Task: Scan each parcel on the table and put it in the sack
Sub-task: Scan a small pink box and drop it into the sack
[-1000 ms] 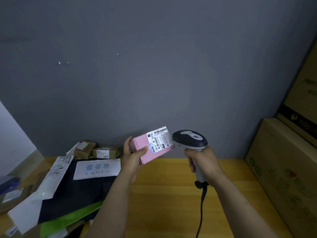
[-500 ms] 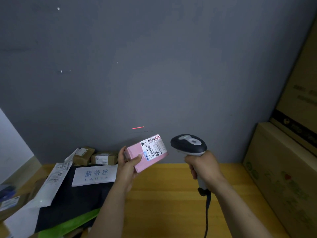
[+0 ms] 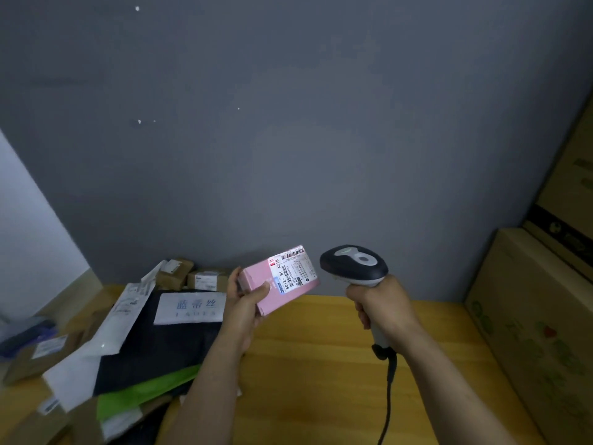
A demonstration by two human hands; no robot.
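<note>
My left hand [image 3: 245, 301] grips a pink parcel box [image 3: 272, 292] by its lower left end and holds it tilted above the wooden table [image 3: 321, 364]. Its white shipping label with barcodes faces up and to the right. My right hand [image 3: 382, 308] grips the handle of a dark and grey barcode scanner [image 3: 354, 264], whose head sits just right of the pink box, a small gap apart. The scanner cable [image 3: 386, 396] hangs down. No sack is in view.
A heap of parcels covers the table's left: a black mailer with a white label [image 3: 189, 306], a white mailer [image 3: 118, 319], a green bag [image 3: 144, 393], small brown boxes [image 3: 186, 276] by the grey wall, and a brown box [image 3: 38, 353]. Large cartons [image 3: 539, 316] stand at the right.
The pink box has sunk slightly and tilted, with the scanner keeping beside it. A red scan line showed on the wall half a second ago and is gone now.
</note>
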